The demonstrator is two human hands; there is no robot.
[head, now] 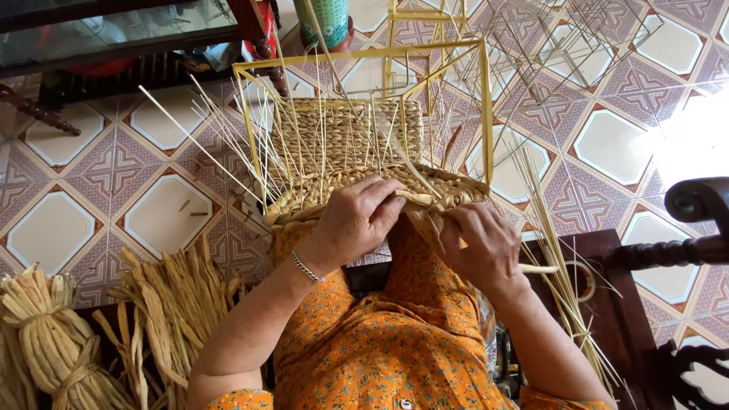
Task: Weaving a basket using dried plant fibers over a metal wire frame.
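Observation:
A half-woven straw basket (345,144) sits on a yellow wire frame (484,106), resting against my lap in an orange flowered dress. Thin pale stakes stick up from its woven wall. My left hand (355,220), with a silver bracelet at the wrist, pinches a flat straw strand (416,199) at the basket's near rim. My right hand (480,241) grips the same rim edge and the strand beside it, fingers curled.
Bundles of dried straw (53,334) lie at the lower left on the patterned tile floor (159,216). Bare wire frames (577,45) stand at the top right. A dark wooden stool (600,288) and chair arm (695,201) are to the right, with loose thin stalks (558,281) over them.

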